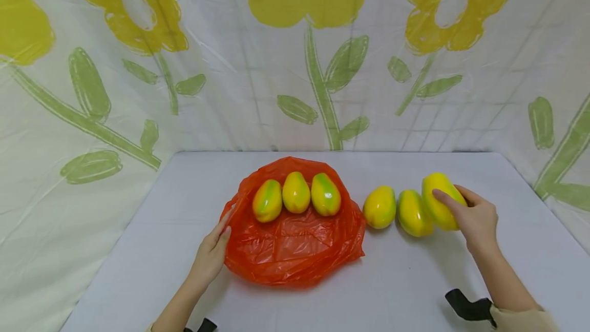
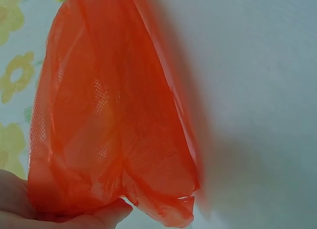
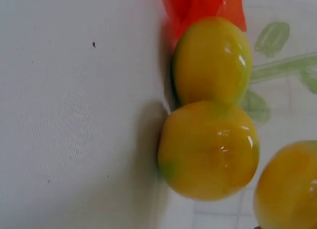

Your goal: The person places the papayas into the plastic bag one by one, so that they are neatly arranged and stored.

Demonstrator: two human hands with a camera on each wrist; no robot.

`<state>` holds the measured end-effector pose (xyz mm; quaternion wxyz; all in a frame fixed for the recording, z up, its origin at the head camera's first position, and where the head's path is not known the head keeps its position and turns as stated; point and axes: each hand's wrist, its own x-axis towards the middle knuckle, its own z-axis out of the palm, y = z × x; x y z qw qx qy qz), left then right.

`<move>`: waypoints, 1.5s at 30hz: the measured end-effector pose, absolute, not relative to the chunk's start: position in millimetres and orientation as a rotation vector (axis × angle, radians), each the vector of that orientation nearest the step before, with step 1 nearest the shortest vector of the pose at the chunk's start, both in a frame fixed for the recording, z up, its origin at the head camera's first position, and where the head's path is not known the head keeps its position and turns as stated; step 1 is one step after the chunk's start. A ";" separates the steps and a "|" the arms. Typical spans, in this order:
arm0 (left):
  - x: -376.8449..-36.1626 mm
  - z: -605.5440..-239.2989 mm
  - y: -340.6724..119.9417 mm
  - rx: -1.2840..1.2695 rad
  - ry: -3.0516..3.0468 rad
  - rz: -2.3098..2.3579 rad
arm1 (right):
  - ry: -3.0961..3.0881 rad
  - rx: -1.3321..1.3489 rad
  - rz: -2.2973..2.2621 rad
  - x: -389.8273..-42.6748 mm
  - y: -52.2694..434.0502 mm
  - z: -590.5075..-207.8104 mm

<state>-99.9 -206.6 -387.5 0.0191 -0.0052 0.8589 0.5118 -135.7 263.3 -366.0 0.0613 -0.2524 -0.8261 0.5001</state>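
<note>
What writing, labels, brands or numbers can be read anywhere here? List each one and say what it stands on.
None can be read in any view.
The orange plastic bag is plain, with no print showing.
The six yellow-green fruits, such as the one under the right hand, carry no sticker.
The backdrop cloth shows only painted flowers and leaves.
The white table bears no marks.

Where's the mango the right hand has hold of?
Head view: the held mango is far right, in the right hand, beside two mangoes lying right of the orange bag.
</note>
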 end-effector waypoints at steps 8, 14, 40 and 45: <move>-100.9 -390.1 -207.5 0.005 2.669 1.588 | -2.488 -0.674 1.538 -133.9 243.7 -360.5; -100.8 -389.7 -205.9 -0.023 2.658 1.569 | -2.481 -0.542 1.636 -132.2 228.5 -351.9; -100.0 -389.3 -202.7 -0.031 2.651 1.590 | -2.499 -0.234 2.120 -131.6 98.1 -368.1; -98.9 -388.0 -203.5 -0.042 2.658 1.584 | -2.547 -0.159 2.092 -128.6 68.0 -376.6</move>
